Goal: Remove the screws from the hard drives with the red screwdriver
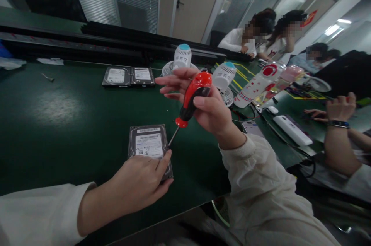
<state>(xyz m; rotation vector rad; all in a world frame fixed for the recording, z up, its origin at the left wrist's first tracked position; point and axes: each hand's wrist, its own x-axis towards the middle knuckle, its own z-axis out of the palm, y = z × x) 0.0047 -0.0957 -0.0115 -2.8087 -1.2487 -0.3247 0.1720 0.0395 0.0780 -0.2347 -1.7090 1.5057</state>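
A hard drive (147,137) with a white label lies flat on the green table. My left hand (139,180) is laid over its near part and grips it, the thumb along the right edge. The left index fingertip touches the screwdriver's tip at that edge. In my right hand (214,114) is a red and black screwdriver (191,101), tilted with its shaft pointing down and left to the drive's right side. The right thumb presses on the handle while several fingers stretch out behind it. Any screw under the tip is hidden.
Two more hard drives (116,76) lie side by side farther back. Small white fans (182,56), a patterned bottle (257,83), a phone (252,129) and a white power strip (292,130) stand or lie to the right. A co-worker's arm (339,134) is at the far right.
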